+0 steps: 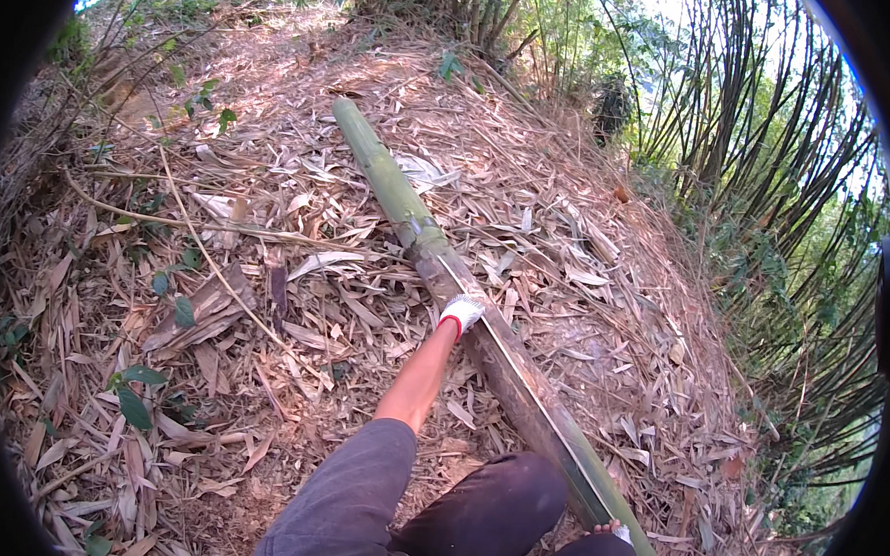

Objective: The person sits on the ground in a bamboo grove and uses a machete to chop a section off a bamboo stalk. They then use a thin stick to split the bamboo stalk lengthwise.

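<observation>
A long, thick green bamboo pole [391, 183] lies slantwise on the ground, its far end cut and its middle stretch stained brown. Along its top runs a thin pale strip [528, 379], nearly straight. My left hand [462, 311], in a white glove with a red cuff, is closed on the strip and presses against the pole near its middle. At the strip's near end, the fingertips of my right hand [616, 529] show curled on it. My knee hides most of that hand, which also has some white glove fabric on it.
Dry bamboo leaves and sheaths [326, 313] cover the sloping ground. A thin bent stem [206, 255] crosses the litter at left, near a few green-leaved sprigs [135, 404]. Dense bamboo clumps [763, 162] stand along the right side. My bent knees [501, 505] are close beside the pole.
</observation>
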Tool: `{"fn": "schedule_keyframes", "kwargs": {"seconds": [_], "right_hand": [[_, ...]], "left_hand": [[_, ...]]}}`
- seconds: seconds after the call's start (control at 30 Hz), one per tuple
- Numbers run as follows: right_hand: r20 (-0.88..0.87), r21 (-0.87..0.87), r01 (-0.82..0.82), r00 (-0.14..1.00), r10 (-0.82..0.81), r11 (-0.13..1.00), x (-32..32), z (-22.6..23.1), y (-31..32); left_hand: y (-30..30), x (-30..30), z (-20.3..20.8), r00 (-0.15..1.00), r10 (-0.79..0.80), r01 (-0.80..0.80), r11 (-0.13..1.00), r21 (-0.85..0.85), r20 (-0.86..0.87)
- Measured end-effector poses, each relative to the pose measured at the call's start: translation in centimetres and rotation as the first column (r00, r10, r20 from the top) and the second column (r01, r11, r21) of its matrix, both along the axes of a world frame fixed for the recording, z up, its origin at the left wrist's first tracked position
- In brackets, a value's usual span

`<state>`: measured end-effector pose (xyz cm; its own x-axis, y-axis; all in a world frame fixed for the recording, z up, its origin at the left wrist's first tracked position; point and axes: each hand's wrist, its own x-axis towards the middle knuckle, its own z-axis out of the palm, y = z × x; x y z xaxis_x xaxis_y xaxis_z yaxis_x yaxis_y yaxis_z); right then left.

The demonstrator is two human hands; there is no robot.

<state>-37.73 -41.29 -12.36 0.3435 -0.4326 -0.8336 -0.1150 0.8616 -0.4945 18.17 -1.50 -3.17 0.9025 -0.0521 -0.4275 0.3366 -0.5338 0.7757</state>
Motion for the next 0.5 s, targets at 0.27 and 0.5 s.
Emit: {"fn": "schedule_keyframes", "kwargs": {"seconds": [0.27,0.5], "right_hand": [[-0.061,-0.048,-0.004,0.998,0.001,0.999,-0.4,-1.0,-0.5],[0.012,0.051,-0.014,1.000,0.014,0.999,-0.8,-1.3,-1.3]], "left_hand": [[0.0,0.3,-0.6,0.998,-0.007,0.005,0.999,0.041,0.055],[0.0,-0.1,0.2,1.000,-0.012,0.012,0.999,0.031,0.020]]}}
